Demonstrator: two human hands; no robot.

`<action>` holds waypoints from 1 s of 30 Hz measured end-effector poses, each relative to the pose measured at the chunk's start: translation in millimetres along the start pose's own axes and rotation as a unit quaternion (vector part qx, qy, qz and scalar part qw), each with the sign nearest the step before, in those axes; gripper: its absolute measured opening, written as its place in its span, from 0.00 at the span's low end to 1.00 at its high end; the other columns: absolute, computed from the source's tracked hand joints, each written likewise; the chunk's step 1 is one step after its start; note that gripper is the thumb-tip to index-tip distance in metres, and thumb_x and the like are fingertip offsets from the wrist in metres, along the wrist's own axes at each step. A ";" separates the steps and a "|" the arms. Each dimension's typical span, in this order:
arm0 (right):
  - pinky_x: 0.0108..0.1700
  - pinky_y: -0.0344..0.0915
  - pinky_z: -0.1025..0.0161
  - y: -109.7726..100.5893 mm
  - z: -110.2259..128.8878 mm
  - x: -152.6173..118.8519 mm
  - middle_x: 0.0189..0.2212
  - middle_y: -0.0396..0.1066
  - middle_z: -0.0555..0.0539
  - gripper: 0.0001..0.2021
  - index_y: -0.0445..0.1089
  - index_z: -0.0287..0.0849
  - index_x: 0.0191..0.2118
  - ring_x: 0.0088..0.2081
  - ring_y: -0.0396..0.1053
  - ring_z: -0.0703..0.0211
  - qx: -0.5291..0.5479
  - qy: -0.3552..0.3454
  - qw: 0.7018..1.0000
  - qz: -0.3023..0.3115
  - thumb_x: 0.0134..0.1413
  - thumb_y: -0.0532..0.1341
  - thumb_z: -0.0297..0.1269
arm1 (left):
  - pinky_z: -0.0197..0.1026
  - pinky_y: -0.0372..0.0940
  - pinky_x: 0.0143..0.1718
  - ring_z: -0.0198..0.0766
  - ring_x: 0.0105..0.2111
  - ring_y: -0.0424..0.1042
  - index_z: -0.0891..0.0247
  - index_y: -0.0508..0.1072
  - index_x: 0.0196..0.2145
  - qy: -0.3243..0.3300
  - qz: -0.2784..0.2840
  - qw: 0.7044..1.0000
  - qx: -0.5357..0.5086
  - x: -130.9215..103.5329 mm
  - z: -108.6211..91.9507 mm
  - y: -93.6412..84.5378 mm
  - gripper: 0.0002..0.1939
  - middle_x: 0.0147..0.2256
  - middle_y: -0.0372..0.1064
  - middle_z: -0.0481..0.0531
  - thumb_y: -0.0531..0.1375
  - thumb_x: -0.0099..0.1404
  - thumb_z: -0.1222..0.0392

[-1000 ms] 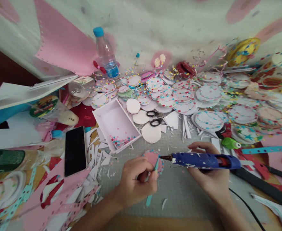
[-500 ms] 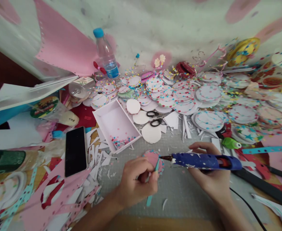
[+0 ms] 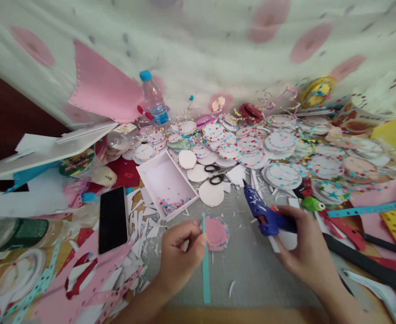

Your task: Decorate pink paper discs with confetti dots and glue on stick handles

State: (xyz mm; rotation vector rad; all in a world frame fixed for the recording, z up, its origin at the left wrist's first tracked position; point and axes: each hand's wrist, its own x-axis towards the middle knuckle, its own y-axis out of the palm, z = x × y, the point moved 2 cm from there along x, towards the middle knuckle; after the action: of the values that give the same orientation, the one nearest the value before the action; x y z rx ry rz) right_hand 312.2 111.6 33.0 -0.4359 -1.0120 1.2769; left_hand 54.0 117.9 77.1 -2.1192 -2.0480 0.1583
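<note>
Between thumb and fingers, my left hand [image 3: 183, 247] pinches a narrow teal strip [image 3: 205, 274], which stands nearly upright in view with its lower end toward me. Just right of that strip lies a pink paper disc [image 3: 217, 233] edged with small blue and red dots, flat on the grey cutting mat [image 3: 252, 279]. My right hand [image 3: 304, 252] is closed around a blue hot glue gun [image 3: 263, 209]. Its dark nozzle points up and left, away from the strip and the disc. White dried bits cling to the gun's front.
A white box [image 3: 166, 184] with confetti dots stands behind my left hand. Black-handled scissors [image 3: 214, 174] lie beside white paper discs [image 3: 211, 193]. Many dotted discs [image 3: 282, 175] are heaped at the back. A phone [image 3: 113, 220] and paper scraps lie left; a green-tipped tool [image 3: 312, 204] lies right.
The glue gun has swung from pointing left at the strip to pointing up and left, apart from it. My left hand has moved slightly left with the strip, uncovering the pink disc.
</note>
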 end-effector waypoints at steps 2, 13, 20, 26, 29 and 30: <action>0.39 0.64 0.50 2.2 -5.0 -9.4 0.39 0.68 0.39 0.18 0.60 0.40 0.50 0.40 0.68 0.45 -0.043 -0.023 0.998 0.030 0.53 0.56 0.35 | 0.33 0.51 0.21 0.30 0.19 0.54 0.64 0.63 0.16 -0.047 -0.022 0.998 -0.022 -6.5 2.3 -7.7 0.14 0.16 0.53 0.44 0.55 0.58 0.63; 0.41 0.63 0.48 -10.6 49.5 -15.9 0.41 0.66 0.38 0.20 0.60 0.42 0.51 0.42 0.65 0.45 -0.069 -0.151 0.985 -0.049 0.52 0.62 0.35 | 0.33 0.44 0.19 0.27 0.18 0.45 0.64 0.61 0.15 -0.136 -0.077 0.985 -0.066 -22.1 -5.8 2.0 0.16 0.15 0.44 0.41 0.56 0.57 0.57; 0.30 0.62 0.58 10.5 105.2 2.7 0.27 0.70 0.48 0.07 0.63 0.46 0.38 0.29 0.64 0.57 -0.018 -0.385 0.923 -0.006 0.56 0.55 0.26 | 0.33 0.48 0.20 0.29 0.19 0.50 0.63 0.57 0.14 -0.099 -0.027 0.994 -0.033 -13.3 -23.1 29.6 0.16 0.15 0.48 0.43 0.55 0.54 0.58; 0.26 0.55 0.61 26.7 98.1 21.8 0.20 0.62 0.52 0.10 0.60 0.47 0.30 0.23 0.57 0.59 0.078 -0.356 0.930 -0.047 0.55 0.54 0.23 | 0.35 0.51 0.22 0.30 0.19 0.56 0.64 0.62 0.15 -0.049 0.017 0.994 0.096 -1.1 -27.0 24.1 0.19 0.15 0.56 0.45 0.54 0.62 0.55; 0.26 0.53 0.63 33.3 89.7 24.3 0.21 0.58 0.54 0.11 0.57 0.47 0.30 0.23 0.56 0.62 0.248 -0.205 0.944 -0.073 0.52 0.55 0.21 | 0.36 0.49 0.22 0.32 0.18 0.57 0.64 0.68 0.17 -0.013 0.002 0.980 0.198 4.8 -21.2 9.3 0.23 0.14 0.56 0.45 0.50 0.67 0.52; 0.26 0.53 0.63 35.2 87.5 24.3 0.22 0.56 0.55 0.11 0.56 0.47 0.32 0.23 0.55 0.62 0.292 -0.153 0.939 -0.103 0.53 0.55 0.22 | 0.37 0.48 0.22 0.32 0.17 0.56 0.63 0.68 0.17 -0.016 0.000 0.975 0.223 6.6 -17.0 4.3 0.24 0.13 0.54 0.45 0.49 0.67 0.51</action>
State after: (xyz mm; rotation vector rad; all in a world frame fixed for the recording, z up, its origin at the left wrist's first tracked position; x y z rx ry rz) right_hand 219.6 122.3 61.2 0.3278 -0.8499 1.4027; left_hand 62.0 123.4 93.1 -1.8460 -1.8138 0.5953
